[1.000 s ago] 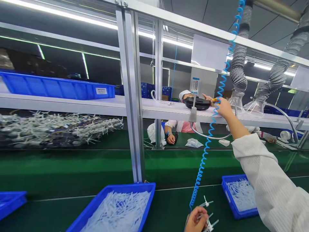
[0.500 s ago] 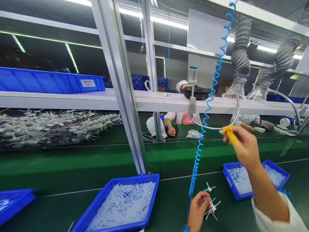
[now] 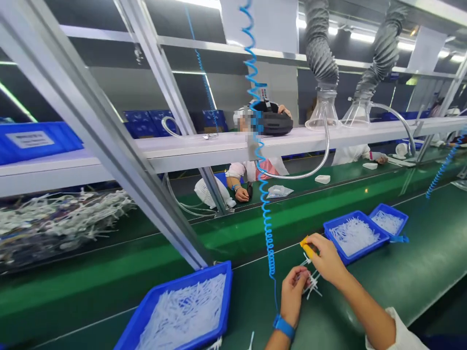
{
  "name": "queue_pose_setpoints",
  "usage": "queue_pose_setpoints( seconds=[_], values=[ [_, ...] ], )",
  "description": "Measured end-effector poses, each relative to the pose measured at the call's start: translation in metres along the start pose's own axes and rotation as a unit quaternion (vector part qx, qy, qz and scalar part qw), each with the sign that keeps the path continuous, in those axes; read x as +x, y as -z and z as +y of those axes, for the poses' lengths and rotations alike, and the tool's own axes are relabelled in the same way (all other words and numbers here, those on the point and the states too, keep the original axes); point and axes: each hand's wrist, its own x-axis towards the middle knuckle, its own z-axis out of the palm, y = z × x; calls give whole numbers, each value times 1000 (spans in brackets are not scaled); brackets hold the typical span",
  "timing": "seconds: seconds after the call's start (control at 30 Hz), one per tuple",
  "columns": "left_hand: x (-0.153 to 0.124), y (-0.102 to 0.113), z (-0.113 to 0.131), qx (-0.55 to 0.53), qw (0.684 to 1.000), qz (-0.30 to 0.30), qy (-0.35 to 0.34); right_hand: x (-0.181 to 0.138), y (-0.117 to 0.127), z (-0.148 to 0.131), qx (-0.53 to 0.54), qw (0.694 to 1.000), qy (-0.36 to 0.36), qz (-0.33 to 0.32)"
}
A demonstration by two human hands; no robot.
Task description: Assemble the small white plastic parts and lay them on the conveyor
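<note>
My left hand is closed on a cluster of white cable ties, whose tails stick out in several directions beyond the fingertips. A blue wrist strap circles that wrist. Just above and to the right, my right hand is pinched closed near the upper end of the cluster. Yellow covers that look like finger cots show at its thumb and index tip. Whatever lies between those fingers is too small to make out. Both hands are over the dark green work surface.
Blue trays of white plastic strips stand at the left and right. A coiled blue cord hangs down to my left wrist. A slanted metal post rises behind the left tray. Across the shelf, a co-worker's hand rests on the far bench.
My right hand has come down and left, from raised in the air to beside the cluster in my left hand. The left hand keeps its hold. The view has turned to the right.
</note>
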Motion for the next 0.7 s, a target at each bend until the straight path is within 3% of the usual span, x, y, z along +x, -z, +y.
queue_pose_setpoints(
  seconds=[0.1, 0.17, 0.23, 0.37, 0.7],
  values=[
    [0, 3, -3, 15, 1000, 1, -14, -48, -18, 46, 62, 989, -118, 62],
    [0, 4, -4, 43, 999, -16, -29, -75, -29, 68, 167, 966, -191, 53],
    [-1, 3, -4, 70, 996, -34, -42, -93, -36, 78, 256, 940, -219, 42],
    [-7, 0, 1, 119, 989, -56, -66, -107, -40, 74, 337, 908, -242, 51],
    [-13, 3, 11, 203, 970, -75, -112, -118, -39, 72, 392, 866, -282, 131]
  ],
)
